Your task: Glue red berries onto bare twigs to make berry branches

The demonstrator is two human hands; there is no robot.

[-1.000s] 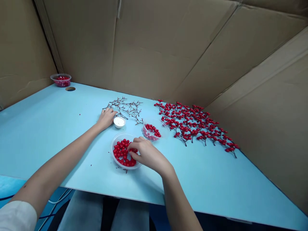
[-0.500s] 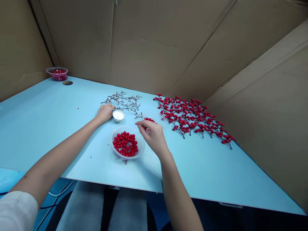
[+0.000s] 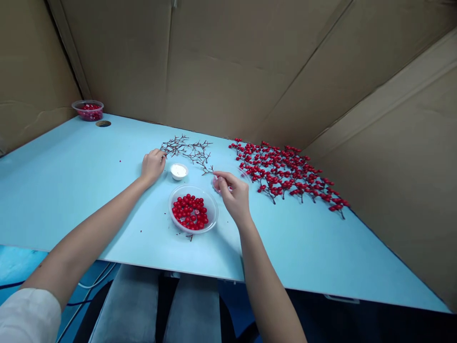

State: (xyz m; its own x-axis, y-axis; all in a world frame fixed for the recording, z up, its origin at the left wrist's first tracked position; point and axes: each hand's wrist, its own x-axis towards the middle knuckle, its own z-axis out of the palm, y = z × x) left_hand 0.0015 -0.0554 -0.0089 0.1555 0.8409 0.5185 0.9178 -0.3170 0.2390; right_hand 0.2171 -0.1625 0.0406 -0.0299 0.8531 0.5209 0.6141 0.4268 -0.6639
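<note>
My left hand (image 3: 153,166) rests at the left end of the bare brown twigs (image 3: 189,150), fingers closed on a twig end. My right hand (image 3: 233,193) pinches the right tip of a bare twig, above a second clear tub (image 3: 244,176) that it partly covers. Between my hands stands a small white dish (image 3: 179,171) with white contents. Nearer to me, a clear round bowl (image 3: 213,214) holds loose red berries (image 3: 189,212).
Many twigs with red berries (image 3: 285,171) lie spread at the back right. A tub of red berries (image 3: 89,112) stands in the far left corner beside a round table hole (image 3: 103,123). Cardboard walls (image 3: 221,71) border the table.
My left hand has closed around a twig end. My right hand has moved slightly right and away from me, and its fingertips now meet a twig tip.
</note>
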